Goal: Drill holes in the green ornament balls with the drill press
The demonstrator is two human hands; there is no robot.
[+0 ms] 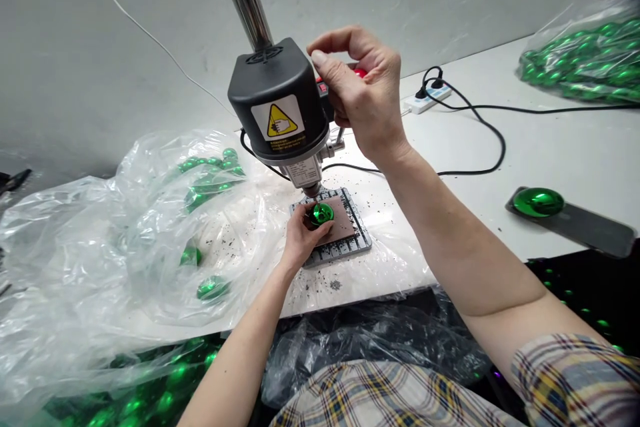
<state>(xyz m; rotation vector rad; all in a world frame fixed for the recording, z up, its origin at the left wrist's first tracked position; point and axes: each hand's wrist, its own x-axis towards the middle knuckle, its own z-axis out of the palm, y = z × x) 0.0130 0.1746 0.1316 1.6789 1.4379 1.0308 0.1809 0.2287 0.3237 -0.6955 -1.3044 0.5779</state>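
Note:
My left hand (301, 235) is closed round a shiny green ball (323, 214), thumb and fingers on its sides. The ball rests on a flat brownish board (343, 220) upon the slotted metal base (330, 255). Directly above it is the chuck (313, 190) of a black-headed drill press (280, 90); whether the bit touches the ball is hard to see. Raised at the right side of the machine head, my right hand (367, 83) is curled round the press's feed handle. A red knob (360, 72) shows behind its fingers, and most of the handle is hidden.
Clear plastic bags (145, 233) with green balls spread over the left side. A green ball (539, 202) lies on a phone (595, 227) at right. Behind are a power strip (427, 99), black cable (480, 173) and filled bag (585, 57). Dark shavings litter the table.

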